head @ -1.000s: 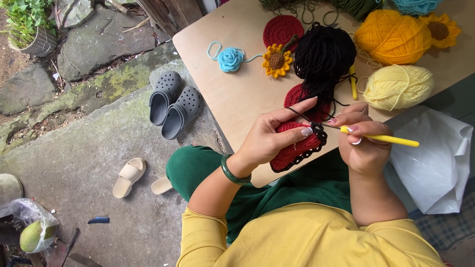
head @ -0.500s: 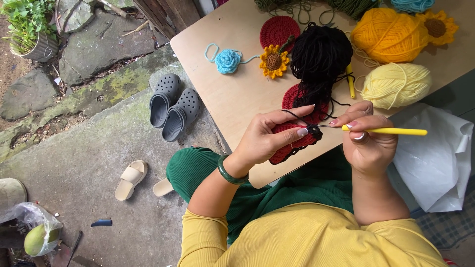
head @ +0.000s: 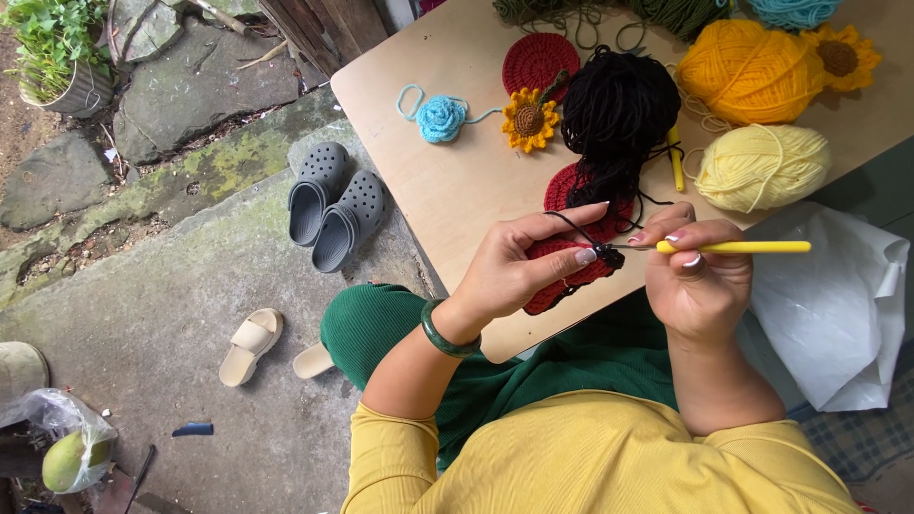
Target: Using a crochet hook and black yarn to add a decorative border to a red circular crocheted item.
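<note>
- while seated at a wooden table (head: 447, 205), a person pinches a red crochet piece (head: 569, 271) in the left hand (head: 519, 266), fingers closed on its black-edged rim just above the table's near edge.
- right hand (head: 695, 281) grips a yellow hook (head: 733, 247), its tip touching the piece.
- black yarn (head: 619, 109) runs from a loose heap to the work.
- yellow and orange yarn balls, a sunflower (head: 529, 119) and a blue rose (head: 440, 118) lie beyond.
- grey clogs (head: 335, 205) sit on the ground beside the table.
</note>
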